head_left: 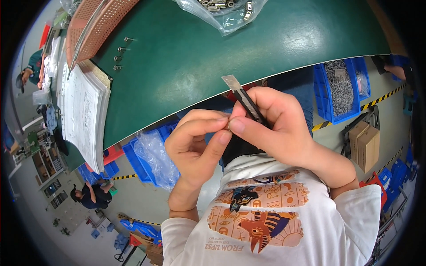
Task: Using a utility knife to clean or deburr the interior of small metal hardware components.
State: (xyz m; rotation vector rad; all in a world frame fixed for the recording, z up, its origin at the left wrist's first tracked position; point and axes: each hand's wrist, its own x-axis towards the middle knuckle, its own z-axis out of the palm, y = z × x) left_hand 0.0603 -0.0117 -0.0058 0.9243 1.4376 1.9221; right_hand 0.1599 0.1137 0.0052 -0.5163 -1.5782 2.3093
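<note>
Just in front of my body, both hands meet at the fingertips. My right hand (277, 119) is closed around a black utility knife (246, 103), its blade out and pointing up toward the table edge. Thumb and index finger of my left hand (195, 142) pinch something tiny against the right thumb; the fingers mostly hide it, and I cannot make out what it is. On the green table (186, 66), several small metal fittings (119, 58) stand in a row. A clear plastic bag (224, 20) of metal parts lies at the far edge of view.
A pink perforated basket (100, 29) and a stack of papers (84, 115) are on the table's left. Below the table edge are a blue bin of small parts (339, 88), another blue bin holding plastic film (153, 155), and cardboard boxes (364, 144). Other people are in the background.
</note>
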